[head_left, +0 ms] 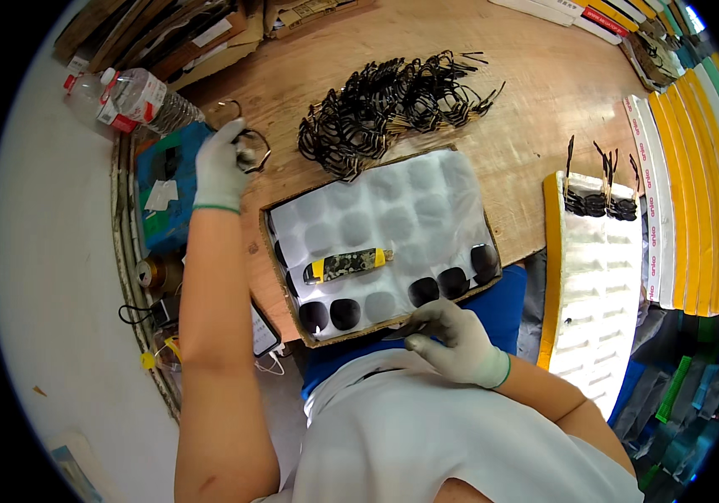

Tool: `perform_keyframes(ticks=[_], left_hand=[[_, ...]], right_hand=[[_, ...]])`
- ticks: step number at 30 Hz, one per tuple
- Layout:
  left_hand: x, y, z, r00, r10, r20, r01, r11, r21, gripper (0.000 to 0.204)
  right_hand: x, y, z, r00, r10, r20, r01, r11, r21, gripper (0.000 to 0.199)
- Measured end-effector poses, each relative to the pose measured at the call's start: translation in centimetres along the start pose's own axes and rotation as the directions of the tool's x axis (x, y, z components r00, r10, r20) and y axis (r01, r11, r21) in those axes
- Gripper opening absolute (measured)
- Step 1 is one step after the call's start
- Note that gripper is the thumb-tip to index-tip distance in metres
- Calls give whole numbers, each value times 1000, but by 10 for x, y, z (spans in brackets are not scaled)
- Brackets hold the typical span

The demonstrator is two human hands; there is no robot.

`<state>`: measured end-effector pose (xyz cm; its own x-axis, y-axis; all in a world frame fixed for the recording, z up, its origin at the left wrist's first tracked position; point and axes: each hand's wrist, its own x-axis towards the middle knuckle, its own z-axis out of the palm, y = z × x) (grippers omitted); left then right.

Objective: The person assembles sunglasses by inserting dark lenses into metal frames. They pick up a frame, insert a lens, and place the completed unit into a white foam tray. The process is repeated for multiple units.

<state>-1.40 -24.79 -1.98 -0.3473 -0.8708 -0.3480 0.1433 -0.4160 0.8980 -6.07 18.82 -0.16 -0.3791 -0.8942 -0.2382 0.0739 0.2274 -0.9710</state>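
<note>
My left hand (223,164), in a white glove, is closed on a dark eyeglass frame (257,153) above a blue box at the left. My right hand (458,342), gloved too, pinches a thin dark piece (399,333) that looks like a lens, at the near edge of a shallow cardboard box (313,339). Translucent sheeting covers much of that box. Several dark sunglass lenses (345,314) lie along its near side. On the sheeting rests a camouflage-patterned utility knife (347,266) with yellow tape. Beyond the box is a tangled heap of black eyeglass frames (393,105).
A white foam tray (596,293) at the right bears a few frames (602,204). Stacked yellow-and-white trays (695,193) stand beyond it. At the left are plastic bottles (145,96), the blue box (160,222), a can (156,272) and a phone (264,331) with a cable.
</note>
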Motion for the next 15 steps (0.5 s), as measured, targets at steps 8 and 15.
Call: perform_keyframes(ticks=[8,15], left_hand=[[-265,-5,-71,817,45,576,-552,355,755,32],[-343,-45,-60,652,-143,745,-514,639,573,47]], right_hand=[[-39,-10,6,960,-277,-51,247,915,-318,45],[-27,-20,31,951,-309,20,310,950,-32,40]])
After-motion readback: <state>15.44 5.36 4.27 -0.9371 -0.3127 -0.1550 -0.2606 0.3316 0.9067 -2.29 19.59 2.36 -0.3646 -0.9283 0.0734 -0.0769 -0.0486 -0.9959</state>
